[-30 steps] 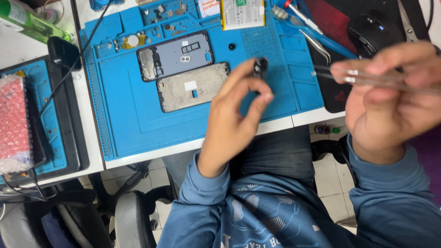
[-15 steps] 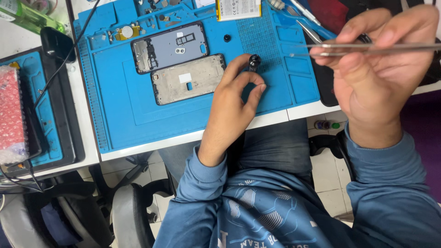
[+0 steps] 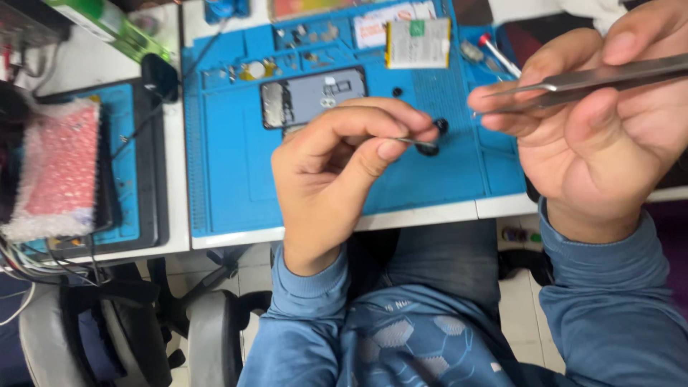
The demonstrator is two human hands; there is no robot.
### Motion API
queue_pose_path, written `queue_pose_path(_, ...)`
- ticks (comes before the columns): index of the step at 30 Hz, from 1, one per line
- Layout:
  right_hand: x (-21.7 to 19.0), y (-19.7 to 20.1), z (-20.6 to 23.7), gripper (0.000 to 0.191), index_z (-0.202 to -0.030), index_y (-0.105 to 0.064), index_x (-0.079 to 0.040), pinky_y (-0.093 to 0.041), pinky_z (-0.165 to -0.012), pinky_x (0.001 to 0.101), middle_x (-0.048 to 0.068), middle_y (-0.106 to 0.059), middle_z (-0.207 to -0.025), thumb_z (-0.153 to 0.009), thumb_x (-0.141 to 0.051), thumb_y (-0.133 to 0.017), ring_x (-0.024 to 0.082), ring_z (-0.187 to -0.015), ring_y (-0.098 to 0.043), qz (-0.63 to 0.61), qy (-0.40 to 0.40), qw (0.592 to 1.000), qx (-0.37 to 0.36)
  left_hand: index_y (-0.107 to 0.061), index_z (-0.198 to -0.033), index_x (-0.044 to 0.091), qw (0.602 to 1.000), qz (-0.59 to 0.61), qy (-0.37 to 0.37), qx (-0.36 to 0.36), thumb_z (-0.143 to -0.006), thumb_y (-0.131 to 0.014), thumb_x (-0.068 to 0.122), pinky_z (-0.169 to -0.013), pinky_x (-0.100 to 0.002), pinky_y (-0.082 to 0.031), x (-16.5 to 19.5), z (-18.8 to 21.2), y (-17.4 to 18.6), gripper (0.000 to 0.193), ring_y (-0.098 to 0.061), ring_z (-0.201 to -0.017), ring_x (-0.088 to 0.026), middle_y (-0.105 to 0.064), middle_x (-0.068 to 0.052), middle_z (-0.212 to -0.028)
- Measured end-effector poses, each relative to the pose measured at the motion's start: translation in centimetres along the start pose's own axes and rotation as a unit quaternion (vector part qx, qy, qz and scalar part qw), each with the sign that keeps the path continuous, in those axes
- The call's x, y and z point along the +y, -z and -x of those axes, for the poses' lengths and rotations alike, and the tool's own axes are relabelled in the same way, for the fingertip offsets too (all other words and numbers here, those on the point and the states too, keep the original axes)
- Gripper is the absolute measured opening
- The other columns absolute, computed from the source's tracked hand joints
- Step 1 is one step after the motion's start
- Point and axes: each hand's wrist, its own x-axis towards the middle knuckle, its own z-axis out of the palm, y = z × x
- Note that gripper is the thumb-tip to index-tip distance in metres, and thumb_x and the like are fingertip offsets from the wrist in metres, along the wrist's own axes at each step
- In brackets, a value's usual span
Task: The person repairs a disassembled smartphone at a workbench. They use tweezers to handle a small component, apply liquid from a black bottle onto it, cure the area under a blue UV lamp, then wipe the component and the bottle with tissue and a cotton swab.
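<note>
Both your hands are up over the blue silicone repair mat (image 3: 236,179), each pinching something. Your right hand (image 3: 602,136) is closed on long steel tweezers (image 3: 573,82), thumb below, forefinger on top; their long axis runs nearly level across the view, tips pointing toward your left hand, handle end leaving the frame on the right. Tips appear close together; whether they hold anything, you cannot tell. Your left hand (image 3: 333,172) is curled, thumb and forefinger pinched on a small dark part with a thin metal stem (image 3: 423,145); stem lies roughly level, dark end pointing toward the tweezers. Tweezer tips sit near that part, slightly higher, not touching. Beyond your left fingers, flat on the mat: grey phone rear housing with its inner side up (image 3: 313,97), long axis across the mat. Farther back, pale rectangular battery with a green patch (image 3: 418,43). Off the mat on your left, pink bubble-wrap pad (image 3: 57,168) lying on a second, dark-framed tray (image 3: 140,172). Blue sleeves on both wrists.
</note>
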Motion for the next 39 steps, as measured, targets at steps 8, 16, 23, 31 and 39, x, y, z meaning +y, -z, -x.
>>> queue_pose_path(8, 1.3, -2.2, -0.5, 0.028, -0.125, -0.033, -0.011, -0.066, -0.094, 0.0613, 0.022, -0.065, -0.108, -0.111, -0.026, -0.052, 0.041, -0.101, -0.074, 0.022, -0.008, 0.995, -0.098, -0.062, -0.109, -0.005, 0.999, 0.027, -0.006, -0.017, -0.113, -0.062, 0.003, -0.098, -0.034, -0.062, -0.9, -0.6, 1.3, 0.008, -0.071, -0.103, -0.021, -0.068, -0.017, -0.114)
queue_pose_path(16, 1.7, -1.1, 0.5, 0.028, -0.129, -0.035, -0.011, -0.063, -0.091, 0.0575, 0.02, -0.066, -0.11, -0.11, -0.025, -0.051, 0.039, -0.098, -0.077, 0.083, -0.02, 0.981, -0.175, -0.063, -0.107, -0.001, 0.994, -0.102, -0.034, -0.036, -0.114, -0.066, 0.01, -0.08, -0.025, -0.055, -1.8, 0.2, 2.3, 0.014, -0.064, -0.088, -0.014, -0.07, -0.012, -0.105)
queue_pose_path(23, 2.1, -1.7, -0.4, 0.028, -0.125, -0.036, -0.011, -0.065, -0.087, 0.0543, 0.021, -0.067, -0.107, -0.108, -0.027, -0.052, 0.037, -0.094, -0.077, 0.097, -0.006, 0.98, -0.173, -0.063, -0.106, -0.002, 0.994, -0.097, -0.027, -0.033, -0.113, -0.066, 0.009, -0.083, -0.026, -0.054, -1.6, 0.2, 2.2, 0.014, -0.063, -0.09, -0.015, -0.069, -0.012, -0.105)
queue_pose_path(31, 2.2, -1.9, -0.1, 0.031, -0.126, -0.038, -0.002, -0.065, -0.088, 0.0519, 0.02, -0.067, -0.109, -0.11, -0.026, -0.051, 0.036, -0.096, -0.077, 0.104, 0.005, 0.978, -0.18, -0.063, -0.106, -0.003, 0.995, -0.091, -0.016, -0.035, -0.113, -0.066, 0.007, -0.084, -0.025, -0.054, -1.3, 0.3, 2.3, 0.013, -0.063, -0.09, -0.015, -0.069, -0.012, -0.105)
queue_pose_path(39, 2.2, -1.7, -0.2, 0.031, -0.125, -0.036, -0.002, -0.065, -0.089, 0.0525, 0.021, -0.067, -0.109, -0.11, -0.025, -0.051, 0.036, -0.096, -0.077, 0.106, 0.011, 0.976, -0.189, -0.064, -0.105, -0.003, 0.995, -0.095, -0.014, -0.036, -0.113, -0.067, 0.007, -0.084, -0.025, -0.054, -1.2, 0.3, 2.3, 0.012, -0.063, -0.091, -0.015, -0.069, -0.013, -0.105)
